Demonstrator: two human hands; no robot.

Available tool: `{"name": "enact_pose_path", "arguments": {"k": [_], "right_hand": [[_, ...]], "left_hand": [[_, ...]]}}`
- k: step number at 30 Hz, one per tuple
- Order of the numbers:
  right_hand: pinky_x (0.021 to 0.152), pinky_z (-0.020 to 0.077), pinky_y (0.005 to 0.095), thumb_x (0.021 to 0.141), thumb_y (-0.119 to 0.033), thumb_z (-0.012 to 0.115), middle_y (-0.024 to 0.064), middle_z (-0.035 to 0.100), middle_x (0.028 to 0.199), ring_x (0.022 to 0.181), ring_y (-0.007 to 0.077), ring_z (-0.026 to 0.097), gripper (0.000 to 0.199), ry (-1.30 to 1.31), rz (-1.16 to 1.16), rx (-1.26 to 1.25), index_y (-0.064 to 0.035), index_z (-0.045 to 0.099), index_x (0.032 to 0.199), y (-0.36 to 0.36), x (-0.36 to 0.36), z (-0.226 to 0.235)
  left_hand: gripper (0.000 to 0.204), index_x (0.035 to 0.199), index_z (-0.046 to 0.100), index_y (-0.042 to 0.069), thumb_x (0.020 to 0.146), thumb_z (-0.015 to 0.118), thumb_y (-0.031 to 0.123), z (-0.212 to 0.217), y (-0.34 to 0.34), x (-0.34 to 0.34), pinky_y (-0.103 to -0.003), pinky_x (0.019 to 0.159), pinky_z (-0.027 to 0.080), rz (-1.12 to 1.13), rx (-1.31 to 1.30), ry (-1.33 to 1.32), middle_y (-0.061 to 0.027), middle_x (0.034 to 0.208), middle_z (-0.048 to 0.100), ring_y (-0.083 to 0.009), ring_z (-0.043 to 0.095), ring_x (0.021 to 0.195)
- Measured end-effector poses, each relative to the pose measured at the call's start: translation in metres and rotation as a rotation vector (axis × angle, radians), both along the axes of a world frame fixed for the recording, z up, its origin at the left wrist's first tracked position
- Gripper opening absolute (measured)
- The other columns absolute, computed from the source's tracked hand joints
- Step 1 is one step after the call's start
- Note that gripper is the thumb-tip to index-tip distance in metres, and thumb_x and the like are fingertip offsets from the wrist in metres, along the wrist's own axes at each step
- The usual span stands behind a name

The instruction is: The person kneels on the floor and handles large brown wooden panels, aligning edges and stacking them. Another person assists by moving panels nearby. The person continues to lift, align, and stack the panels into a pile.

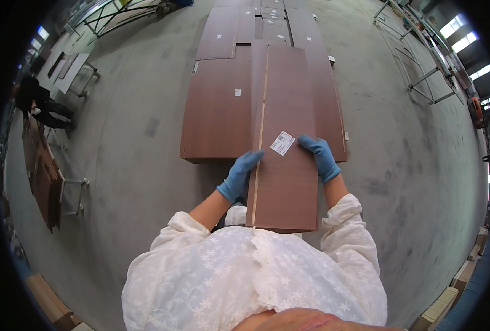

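A long reddish-brown board (285, 190) with a pale strip down its left side reaches from close to my body out over the stacked panels. On its face sits a white label (282, 143). My left hand (243, 172), in a blue glove, grips the board's left edge, fingertips just over the top. Across from it, my right hand (321, 156), gloved alike, holds the right edge with its thumb side on the face beside the label. The fingers beneath the board are hidden.
Large brown panels (214, 116) with small labels lie in stacks ahead. At left, a person in dark clothes (43, 105) stands by a rack of brown boards (45, 176). A metal frame (421, 71) stands at far right. Pale boards (442, 303) lie along the lower right rim.
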State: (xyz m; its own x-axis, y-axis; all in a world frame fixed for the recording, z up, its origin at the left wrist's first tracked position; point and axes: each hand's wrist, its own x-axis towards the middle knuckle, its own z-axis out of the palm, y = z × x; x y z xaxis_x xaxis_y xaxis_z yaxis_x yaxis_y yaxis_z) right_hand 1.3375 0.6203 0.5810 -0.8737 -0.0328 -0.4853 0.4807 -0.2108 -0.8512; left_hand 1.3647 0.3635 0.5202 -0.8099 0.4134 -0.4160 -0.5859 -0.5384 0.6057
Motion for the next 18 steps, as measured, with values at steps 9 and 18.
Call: {"name": "enact_pose_path", "arguments": {"k": [9,18], "right_hand": [[0.067,0.0575,0.0308,0.094,-0.025,0.077,0.0090,0.073,0.094,0.075,0.0154,0.070,0.031,0.041,0.157,-0.016,0.0039,0.073,0.105,0.022,-0.015,0.006],[0.068,0.0597,0.0329,0.095,-0.027,0.078,0.0088,0.073,0.092,0.076,0.0180,0.072,0.028,-0.166,0.073,-0.290,-0.0005,0.073,0.104,0.038,-0.035,-0.076]], "left_hand": [[0.057,0.134,0.066,0.004,0.095,0.077,0.044,-0.056,0.023,-0.116,-0.040,0.096,0.060,0.155,0.214,0.012,-0.0141,0.124,0.073,-0.0273,0.072,0.108],[0.049,0.133,0.064,-0.001,0.096,0.075,0.029,-0.077,0.025,-0.094,-0.046,0.096,0.061,0.282,0.216,-0.043,-0.0186,0.124,0.073,-0.0323,0.073,0.108]]}}
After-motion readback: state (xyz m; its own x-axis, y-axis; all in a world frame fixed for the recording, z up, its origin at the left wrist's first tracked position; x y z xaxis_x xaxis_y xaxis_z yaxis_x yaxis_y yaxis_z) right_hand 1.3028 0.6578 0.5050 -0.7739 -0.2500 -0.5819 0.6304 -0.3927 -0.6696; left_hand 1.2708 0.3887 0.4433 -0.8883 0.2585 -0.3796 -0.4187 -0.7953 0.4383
